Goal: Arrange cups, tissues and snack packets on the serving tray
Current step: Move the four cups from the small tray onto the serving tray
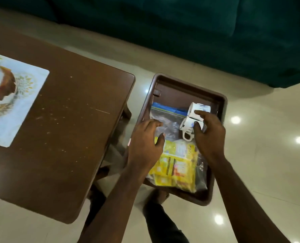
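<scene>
The right hand [208,135] pinches two white mugs [193,120] at the brown tray's [221,106] two o'clock corner, leaving room. The left hand [145,144], grip spread, presses the clear bag [165,120] flat.

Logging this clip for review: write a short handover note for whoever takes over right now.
Left hand: open, resting on the clear zip bag.
Right hand: gripping the white cups, which lie on their sides.
The brown tray already holds the zip bag, cups and yellow snack packets; no tissues can be made out.
Left to do: stand the cups up, sort the packets, find the tissues. The table beside it carries only a mat.
</scene>
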